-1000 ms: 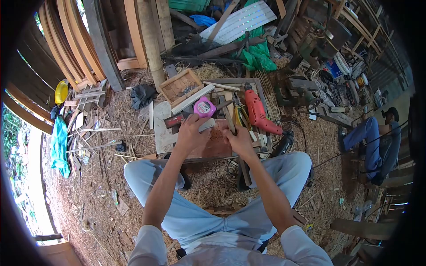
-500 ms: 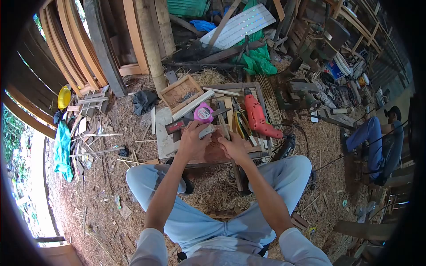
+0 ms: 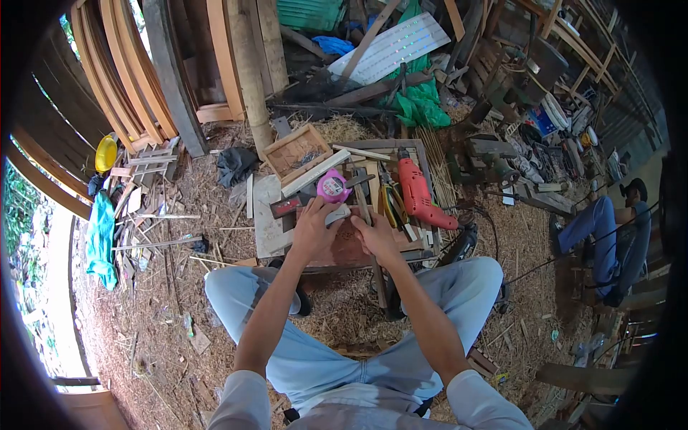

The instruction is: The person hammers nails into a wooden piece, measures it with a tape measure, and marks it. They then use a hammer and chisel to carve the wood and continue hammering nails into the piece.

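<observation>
Straw-littered workshop floor, a seated person bent over a low wooden bench

Far left lay a teal cloth and a yellow bowl among wood scraps, with curved planks leaning behind; on the bench, the left hand pressed flat on a reddish board, fingers spread and touching a pale block, just below a pink tape measure; a small wooden tray sat behind; the right hand was closed round a dark tool standing on the board, what kind I could not tell; a red drill lay just right of it; far right, another person sat well apart
</observation>
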Motion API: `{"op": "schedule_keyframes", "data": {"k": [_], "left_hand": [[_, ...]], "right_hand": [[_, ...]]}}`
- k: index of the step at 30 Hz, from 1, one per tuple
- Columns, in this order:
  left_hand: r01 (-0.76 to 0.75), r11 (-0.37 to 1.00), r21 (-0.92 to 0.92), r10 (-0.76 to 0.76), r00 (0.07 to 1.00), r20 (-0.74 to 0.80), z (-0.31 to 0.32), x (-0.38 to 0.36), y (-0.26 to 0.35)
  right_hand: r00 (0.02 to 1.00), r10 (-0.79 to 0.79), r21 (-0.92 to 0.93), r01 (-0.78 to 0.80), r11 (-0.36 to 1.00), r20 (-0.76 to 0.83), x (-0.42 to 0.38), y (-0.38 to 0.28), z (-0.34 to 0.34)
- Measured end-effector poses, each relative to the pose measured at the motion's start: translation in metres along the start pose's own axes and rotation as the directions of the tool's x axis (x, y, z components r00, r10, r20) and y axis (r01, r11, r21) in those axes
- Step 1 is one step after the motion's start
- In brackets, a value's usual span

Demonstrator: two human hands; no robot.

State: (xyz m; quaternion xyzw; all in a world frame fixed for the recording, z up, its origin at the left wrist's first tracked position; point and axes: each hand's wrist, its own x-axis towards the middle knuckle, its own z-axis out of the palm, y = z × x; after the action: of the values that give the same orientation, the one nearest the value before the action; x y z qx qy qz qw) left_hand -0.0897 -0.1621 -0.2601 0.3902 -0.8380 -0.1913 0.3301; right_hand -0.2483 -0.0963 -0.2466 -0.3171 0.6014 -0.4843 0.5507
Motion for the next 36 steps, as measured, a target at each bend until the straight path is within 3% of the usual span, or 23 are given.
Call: {"op": "schedule_keyframes", "data": {"k": [10,20,25,26,28,30,31,34,36], "left_hand": [[-0.008,0.995,0.103,0.010,1.000,-0.021,0.002,-0.003,-0.002],[-0.015,1.000,0.019,0.015,1.000,0.002,-0.002,-0.003,0.000],[-0.086,0.996,0.035,0.085,0.996,0.032,-0.004,-0.004,0.002],[-0.035,0.999,0.019,0.034,0.996,0.083,-0.004,-0.003,0.001],[0.017,1.000,0.018,-0.019,0.991,0.130,-0.007,-0.002,0.005],[0.007,1.000,0.002,-0.008,0.996,0.094,-0.008,-0.004,0.009],[0.006,1.000,0.008,-0.007,0.995,0.097,-0.009,-0.005,0.008],[0.040,0.999,0.002,-0.040,0.995,0.090,-0.006,-0.001,0.010],[-0.076,0.993,0.088,0.078,0.997,-0.012,-0.002,-0.005,0.006]], "right_hand": [[0.998,0.048,-0.019,-0.048,0.999,0.028,0.024,0.005,-0.002],[0.995,0.002,-0.078,0.006,0.997,0.102,0.025,0.009,-0.015],[0.985,-0.172,-0.370,0.159,0.915,-0.002,0.018,0.013,-0.013],[0.976,-0.216,-0.466,0.188,0.864,-0.006,0.016,0.013,-0.014],[0.972,-0.234,-0.462,0.208,0.862,-0.001,0.013,0.009,-0.012],[0.998,-0.064,-0.381,0.055,0.923,-0.012,0.009,0.003,-0.012],[0.998,-0.064,-0.375,0.055,0.925,-0.011,0.010,0.007,-0.011],[0.985,-0.170,-0.390,0.156,0.908,-0.002,0.022,0.018,-0.014],[0.951,-0.308,-0.391,0.286,0.875,0.007,0.026,0.031,-0.015]]}}
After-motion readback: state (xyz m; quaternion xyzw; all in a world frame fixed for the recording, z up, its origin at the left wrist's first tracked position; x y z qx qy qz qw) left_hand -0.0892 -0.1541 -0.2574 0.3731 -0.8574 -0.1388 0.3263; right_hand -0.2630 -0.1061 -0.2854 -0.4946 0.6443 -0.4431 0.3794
